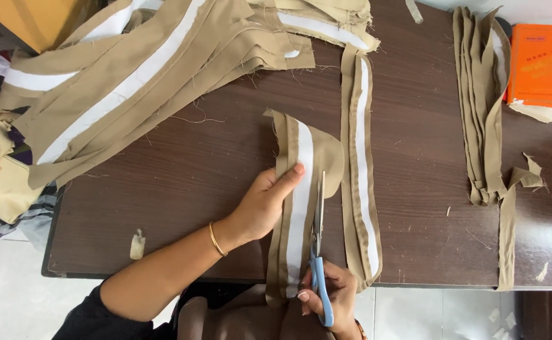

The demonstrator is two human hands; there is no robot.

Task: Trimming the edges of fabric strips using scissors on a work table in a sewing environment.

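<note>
Left hand (264, 203), wearing a thin gold bangle (216, 238), lies flat on a long khaki fabric strip (296, 189) with a white band down its middle, thumb pressing the cloth near its upper half. That strip runs from the near edge of the dark wooden table (187, 182) away from the person, its far end curling over. Right hand (329, 296), low at the table's edge, is closed around the blue handles of a pair of scissors (318, 239), whose blades point up along the strip's right side.

Seen from the head camera, the blade tips sit close beside the left thumb, so a hurried snip could nick it. If the hold slackens, the cloth may slide and the cut could wander into the white band. A second matching strip (361, 164) lies just beside the blades and might get caught in them. Piles of similar strips (162, 63) sit at the far left, folded khaki pieces (480, 107) at the right near an orange booklet (543, 63).
</note>
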